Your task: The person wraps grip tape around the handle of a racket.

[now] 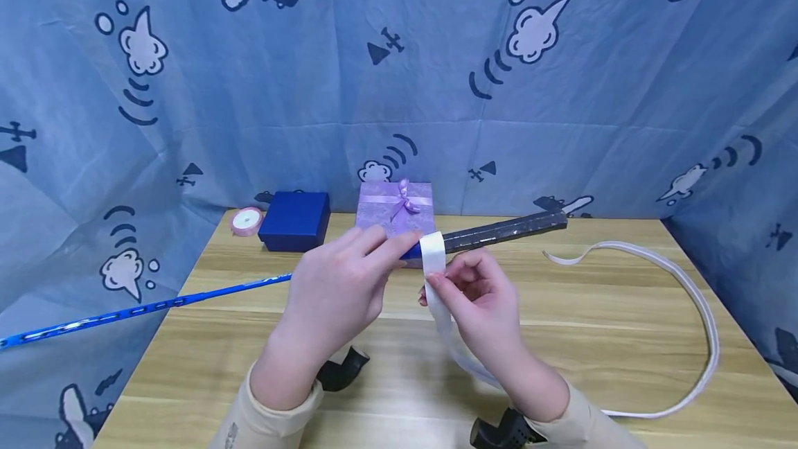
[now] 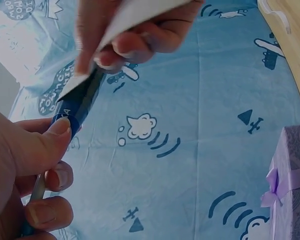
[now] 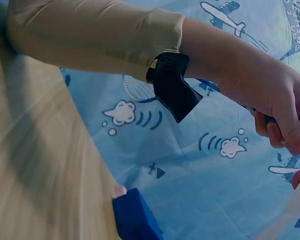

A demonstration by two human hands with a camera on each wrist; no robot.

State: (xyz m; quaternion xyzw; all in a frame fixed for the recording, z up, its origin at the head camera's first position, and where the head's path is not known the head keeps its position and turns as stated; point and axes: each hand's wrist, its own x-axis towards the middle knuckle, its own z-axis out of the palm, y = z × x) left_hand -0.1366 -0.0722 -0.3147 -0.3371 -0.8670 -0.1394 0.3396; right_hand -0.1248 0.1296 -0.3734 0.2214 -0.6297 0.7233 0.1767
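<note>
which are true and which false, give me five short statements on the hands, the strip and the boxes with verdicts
1. The right hand pinches the white strip. True.
2. The left hand holds nothing. False: it grips the racket.
3. A bow decorates the purple box. True.
4. In the head view, the pink-edged roll lies right of the blue box. False: it lies left of it.
5. The white strip's loose end curves over the right part of the table. True.

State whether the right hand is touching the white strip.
Touching. The head view shows the right hand pinching the white strip, its thumb lying against the strip's surface.
</note>
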